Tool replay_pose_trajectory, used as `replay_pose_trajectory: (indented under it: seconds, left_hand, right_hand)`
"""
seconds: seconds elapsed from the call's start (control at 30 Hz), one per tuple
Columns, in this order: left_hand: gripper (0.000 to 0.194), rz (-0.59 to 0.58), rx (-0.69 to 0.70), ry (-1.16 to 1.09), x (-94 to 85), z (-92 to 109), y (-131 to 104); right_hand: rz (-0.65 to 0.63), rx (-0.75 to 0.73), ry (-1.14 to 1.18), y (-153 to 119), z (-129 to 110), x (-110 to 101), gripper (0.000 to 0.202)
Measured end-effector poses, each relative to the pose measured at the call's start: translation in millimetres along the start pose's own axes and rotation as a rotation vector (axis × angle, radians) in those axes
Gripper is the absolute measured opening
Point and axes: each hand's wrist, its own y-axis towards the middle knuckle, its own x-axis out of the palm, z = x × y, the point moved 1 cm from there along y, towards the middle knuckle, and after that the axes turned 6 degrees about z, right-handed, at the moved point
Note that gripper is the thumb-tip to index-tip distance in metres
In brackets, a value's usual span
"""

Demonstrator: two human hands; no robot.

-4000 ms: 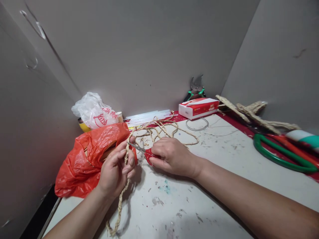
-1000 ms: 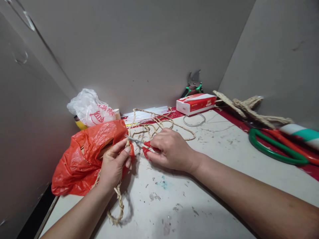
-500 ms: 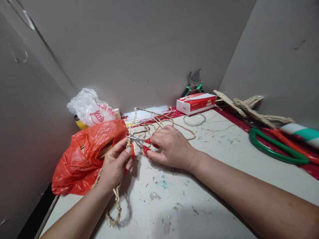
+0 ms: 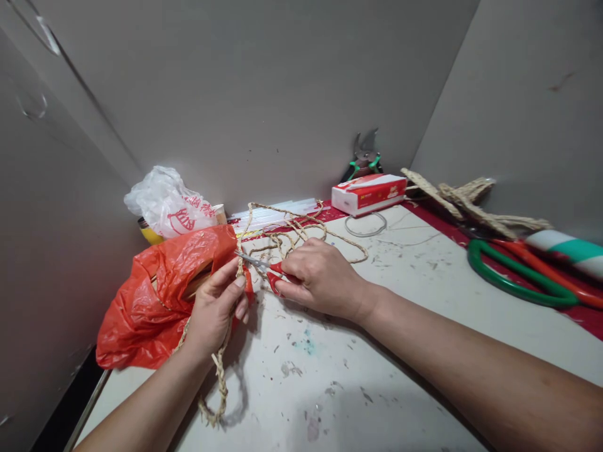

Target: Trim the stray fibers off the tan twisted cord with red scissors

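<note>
My left hand (image 4: 219,304) pinches a braided straw rope (image 4: 220,383) between thumb and fingers. One end of the rope hangs in a loop below the hand, near the table's front. More of the cord lies in loose coils beyond my hands. Closed round the red handles of a small pair of scissors (image 4: 257,262), my right hand (image 4: 313,273) holds the blades against the rope just above my left fingertips. The blades are nearly together. An orange-red plastic bag (image 4: 141,307) with tan strips inside sits beside my left hand.
A white plastic bag (image 4: 167,201), clear sticks (image 4: 277,213) and a tissue pack (image 4: 370,194) line the back wall. Pruning shears (image 4: 365,154) lean there. At right lie a green-handled tool (image 4: 518,282), straw braids (image 4: 466,198) and a striped roll (image 4: 570,248). Scraps dot the table (image 4: 377,370).
The scissor handles have drawn closer together and the blades have closed on the rope. My left hand keeps its pinch. The whole view has shifted slightly.
</note>
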Motion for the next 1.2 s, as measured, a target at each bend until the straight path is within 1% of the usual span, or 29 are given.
replay_pose_trajectory:
  seconds: [0.13,0.23,0.37,0.47,0.63,0.73,0.83,1.03,1.2]
  left_hand:
    - [0.041,-0.017,-0.011,0.018,2.0,0,-1]
    - [0.038,-0.012,0.012,0.02,2.5,2,-1]
    - [0.024,0.03,0.058,0.025,0.1,4,2]
    - [0.018,0.058,0.08,0.002,-2.6,4,3]
    - [0.023,0.069,0.065,-0.022,-3.6,5,1]
    - [0.026,0.065,0.047,-0.017,-2.4,6,0]
    - [0.029,0.106,0.031,-0.009,-1.6,7,-1]
    - [0.031,0.157,0.001,-0.024,-1.4,7,-1]
    - [0.033,0.242,0.003,-0.008,-0.1,5,0]
  right_hand:
    - [0.008,0.005,-0.007,0,1,1,0.03]
    - [0.047,0.02,0.011,-1,2,1,0.028]
    - [0.106,0.04,0.035,-1,2,0,0.025]
    - [0.064,-0.002,0.039,0,1,-1,0.023]
    - [-0.007,-0.051,-0.001,1,-3,-3,0.022]
    - [-0.015,-0.053,-0.072,1,-6,-4,0.026]
    - [-0.017,-0.047,-0.163,2,-8,-5,0.03]
    - [0.014,-0.001,-0.311,3,-14,-9,0.032]
    - [0.05,0.045,-0.318,3,-15,-9,0.032]
